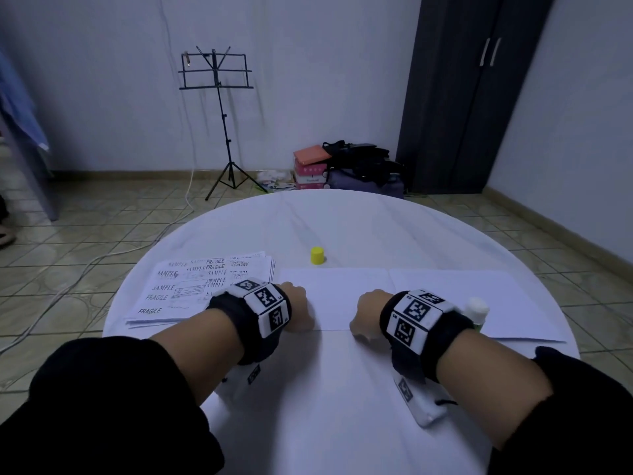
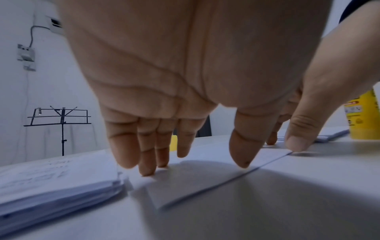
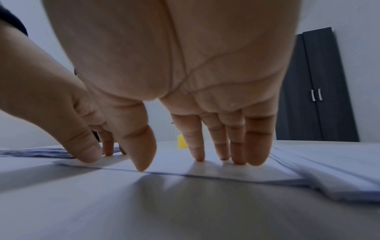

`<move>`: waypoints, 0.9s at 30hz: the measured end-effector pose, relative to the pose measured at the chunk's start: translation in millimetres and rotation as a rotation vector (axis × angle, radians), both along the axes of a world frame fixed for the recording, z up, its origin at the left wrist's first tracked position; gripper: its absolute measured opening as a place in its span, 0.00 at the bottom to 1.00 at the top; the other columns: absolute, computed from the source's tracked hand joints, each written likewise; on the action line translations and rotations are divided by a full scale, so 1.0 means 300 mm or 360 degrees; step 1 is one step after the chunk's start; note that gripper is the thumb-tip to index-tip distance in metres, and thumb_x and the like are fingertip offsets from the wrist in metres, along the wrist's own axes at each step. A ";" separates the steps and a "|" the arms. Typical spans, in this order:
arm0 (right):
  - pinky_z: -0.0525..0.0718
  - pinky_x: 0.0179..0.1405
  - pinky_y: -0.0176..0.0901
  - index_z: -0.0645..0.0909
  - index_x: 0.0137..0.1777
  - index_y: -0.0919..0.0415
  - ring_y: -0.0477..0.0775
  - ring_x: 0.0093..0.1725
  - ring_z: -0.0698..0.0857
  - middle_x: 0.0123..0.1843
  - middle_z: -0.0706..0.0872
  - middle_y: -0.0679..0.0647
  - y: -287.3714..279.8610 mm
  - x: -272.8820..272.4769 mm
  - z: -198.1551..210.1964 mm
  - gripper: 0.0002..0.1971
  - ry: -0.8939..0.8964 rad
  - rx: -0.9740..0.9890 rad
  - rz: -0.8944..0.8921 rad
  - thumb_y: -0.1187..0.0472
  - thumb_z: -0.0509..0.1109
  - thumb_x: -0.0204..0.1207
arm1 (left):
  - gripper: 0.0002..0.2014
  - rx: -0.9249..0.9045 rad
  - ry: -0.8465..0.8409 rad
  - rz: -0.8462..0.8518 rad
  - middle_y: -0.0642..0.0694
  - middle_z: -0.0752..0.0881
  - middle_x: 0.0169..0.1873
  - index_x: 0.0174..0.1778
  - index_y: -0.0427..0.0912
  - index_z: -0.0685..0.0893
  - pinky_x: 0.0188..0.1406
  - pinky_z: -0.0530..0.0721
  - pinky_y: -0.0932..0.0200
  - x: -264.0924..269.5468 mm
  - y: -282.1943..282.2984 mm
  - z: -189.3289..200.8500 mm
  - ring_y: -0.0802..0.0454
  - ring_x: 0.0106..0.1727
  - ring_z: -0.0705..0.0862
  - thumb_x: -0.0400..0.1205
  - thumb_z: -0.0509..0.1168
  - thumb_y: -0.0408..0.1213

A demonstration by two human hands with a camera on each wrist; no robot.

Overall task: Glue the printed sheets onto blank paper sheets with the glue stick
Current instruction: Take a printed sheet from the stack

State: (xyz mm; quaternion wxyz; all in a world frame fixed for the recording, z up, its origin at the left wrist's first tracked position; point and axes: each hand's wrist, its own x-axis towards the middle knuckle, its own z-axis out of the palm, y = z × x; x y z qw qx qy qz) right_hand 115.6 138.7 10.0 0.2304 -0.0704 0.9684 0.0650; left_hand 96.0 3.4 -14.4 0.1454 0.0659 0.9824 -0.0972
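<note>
the round table (image 1: pixel 342 389) lies under both my wrists. my left hand (image 1: pixel 297 308) and right hand (image 1: pixel 368 311) rest straight fingers on the near edge of the middle sheet (image 1: pixel 337 296), gripping nothing; its long axis runs side to side between them. the printed stack (image 1: pixel 191 289), left of my left fingers, reads "sample" and "fragile". the open glue stick (image 1: pixel 476 311) stands just right of my right wrist, its yellow cap (image 1: pixel 317 255) beyond my fingertips.
</note>
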 end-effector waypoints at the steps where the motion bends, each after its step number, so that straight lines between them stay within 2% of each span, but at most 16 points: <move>1: 0.70 0.47 0.40 0.76 0.55 0.59 0.56 0.52 0.76 0.45 0.79 0.53 -0.002 -0.010 -0.001 0.08 0.0013 -0.0016 -0.0014 0.61 0.56 0.83 | 0.25 0.0007 0.0006 -0.0002 0.41 0.72 0.72 0.75 0.40 0.70 0.63 0.74 0.54 -0.007 0.000 0.005 0.42 0.71 0.75 0.84 0.58 0.48; 3: 0.70 0.44 0.40 0.75 0.45 0.63 0.54 0.50 0.72 0.41 0.73 0.53 -0.007 -0.026 -0.006 0.09 0.0027 -0.0036 -0.0044 0.62 0.55 0.83 | 0.23 0.0022 -0.0023 -0.0003 0.40 0.73 0.71 0.73 0.39 0.71 0.63 0.74 0.54 -0.022 -0.003 0.007 0.42 0.70 0.76 0.85 0.56 0.47; 5: 0.71 0.38 0.39 0.66 0.33 0.63 0.53 0.50 0.71 0.38 0.71 0.53 -0.014 -0.035 -0.009 0.15 0.0037 -0.0031 -0.0084 0.62 0.55 0.84 | 0.23 0.0057 -0.0052 0.0014 0.40 0.73 0.70 0.71 0.38 0.73 0.63 0.75 0.54 -0.032 -0.013 0.007 0.42 0.69 0.76 0.84 0.55 0.47; 6: 0.71 0.36 0.39 0.65 0.32 0.61 0.54 0.50 0.72 0.36 0.71 0.53 -0.017 -0.040 -0.008 0.16 0.0037 -0.0035 -0.0109 0.62 0.55 0.83 | 0.24 0.0082 -0.0050 0.0013 0.40 0.73 0.70 0.71 0.39 0.73 0.64 0.75 0.53 -0.035 -0.020 0.004 0.41 0.69 0.76 0.83 0.56 0.49; 7: 0.72 0.37 0.40 0.69 0.34 0.61 0.56 0.52 0.75 0.38 0.73 0.54 -0.025 -0.041 -0.002 0.14 0.0033 -0.0047 -0.0106 0.61 0.56 0.83 | 0.25 0.0120 -0.0032 0.0010 0.40 0.73 0.71 0.72 0.40 0.72 0.65 0.75 0.52 -0.038 -0.033 0.000 0.41 0.70 0.75 0.82 0.58 0.51; 8: 0.72 0.39 0.39 0.75 0.42 0.63 0.57 0.56 0.78 0.42 0.74 0.54 -0.034 -0.044 0.002 0.11 0.0021 -0.0033 -0.0084 0.61 0.56 0.83 | 0.28 0.0161 -0.0014 0.0004 0.41 0.72 0.71 0.74 0.41 0.71 0.67 0.74 0.52 -0.039 -0.048 -0.001 0.41 0.71 0.74 0.81 0.59 0.53; 9: 0.73 0.41 0.39 0.78 0.54 0.64 0.59 0.62 0.78 0.46 0.75 0.55 -0.043 -0.047 0.007 0.10 0.0021 -0.0028 -0.0067 0.61 0.56 0.84 | 0.30 0.0200 0.0011 -0.0001 0.41 0.71 0.73 0.75 0.42 0.69 0.69 0.72 0.51 -0.037 -0.065 0.004 0.42 0.73 0.72 0.81 0.60 0.55; 10: 0.75 0.47 0.38 0.76 0.64 0.64 0.59 0.68 0.76 0.51 0.77 0.56 -0.058 -0.052 0.010 0.14 0.0040 -0.0025 -0.0049 0.61 0.56 0.83 | 0.32 0.0237 0.0040 0.0001 0.42 0.69 0.74 0.77 0.43 0.67 0.71 0.71 0.51 -0.035 -0.087 0.010 0.42 0.75 0.69 0.80 0.61 0.56; 11: 0.76 0.55 0.39 0.73 0.69 0.64 0.59 0.70 0.75 0.59 0.77 0.58 -0.073 -0.057 0.011 0.17 0.0087 -0.0051 -0.0035 0.60 0.57 0.82 | 0.33 0.0265 0.0065 0.0012 0.42 0.68 0.76 0.78 0.44 0.66 0.72 0.69 0.51 -0.034 -0.114 0.020 0.42 0.76 0.68 0.80 0.61 0.57; 13: 0.75 0.67 0.46 0.72 0.71 0.61 0.60 0.70 0.75 0.71 0.72 0.60 -0.117 -0.073 0.011 0.22 0.0177 -0.0163 -0.0059 0.55 0.61 0.79 | 0.34 0.0287 0.0076 0.0037 0.42 0.68 0.77 0.78 0.44 0.67 0.73 0.67 0.51 -0.037 -0.179 0.044 0.42 0.77 0.66 0.80 0.60 0.59; 16: 0.73 0.71 0.48 0.69 0.76 0.61 0.59 0.73 0.73 0.76 0.71 0.59 -0.209 -0.102 0.019 0.27 0.0162 -0.0273 0.0009 0.49 0.63 0.79 | 0.32 0.0226 0.0030 0.0108 0.43 0.66 0.79 0.79 0.43 0.67 0.76 0.64 0.52 -0.040 -0.305 0.076 0.44 0.79 0.64 0.83 0.57 0.58; 18: 0.73 0.71 0.47 0.70 0.76 0.62 0.58 0.73 0.73 0.75 0.73 0.58 -0.277 -0.119 0.025 0.28 0.0137 -0.0333 0.0077 0.48 0.63 0.80 | 0.29 0.0173 0.0004 0.0179 0.42 0.68 0.78 0.78 0.42 0.68 0.75 0.66 0.53 -0.044 -0.400 0.087 0.45 0.78 0.66 0.85 0.56 0.54; 21: 0.73 0.67 0.46 0.72 0.74 0.61 0.58 0.71 0.76 0.72 0.77 0.56 -0.364 -0.158 0.019 0.29 0.0140 -0.0343 0.0144 0.44 0.65 0.78 | 0.26 0.0054 -0.0054 0.0280 0.43 0.70 0.77 0.79 0.41 0.68 0.72 0.67 0.57 -0.065 -0.534 0.097 0.46 0.77 0.68 0.86 0.57 0.48; 24: 0.75 0.66 0.49 0.76 0.70 0.59 0.59 0.68 0.77 0.69 0.79 0.56 -0.432 -0.208 0.003 0.32 0.0144 -0.0289 0.0162 0.37 0.66 0.74 | 0.29 -0.0005 -0.0077 0.0364 0.44 0.74 0.74 0.78 0.41 0.69 0.70 0.70 0.57 -0.086 -0.642 0.103 0.47 0.75 0.72 0.83 0.64 0.50; 25: 0.76 0.66 0.51 0.78 0.66 0.59 0.60 0.67 0.77 0.67 0.80 0.56 -0.452 -0.225 -0.001 0.32 0.0146 -0.0261 0.0174 0.35 0.66 0.72 | 0.31 0.0011 -0.0089 0.0378 0.44 0.75 0.73 0.77 0.41 0.70 0.69 0.71 0.57 -0.093 -0.672 0.100 0.46 0.73 0.73 0.81 0.66 0.50; 27: 0.77 0.64 0.54 0.80 0.49 0.58 0.61 0.63 0.78 0.57 0.82 0.55 -0.486 -0.254 -0.005 0.29 0.0154 -0.0171 0.0191 0.31 0.68 0.67 | 0.34 0.0094 -0.0134 0.0415 0.45 0.75 0.72 0.77 0.42 0.70 0.67 0.72 0.57 -0.111 -0.717 0.086 0.46 0.72 0.74 0.77 0.71 0.51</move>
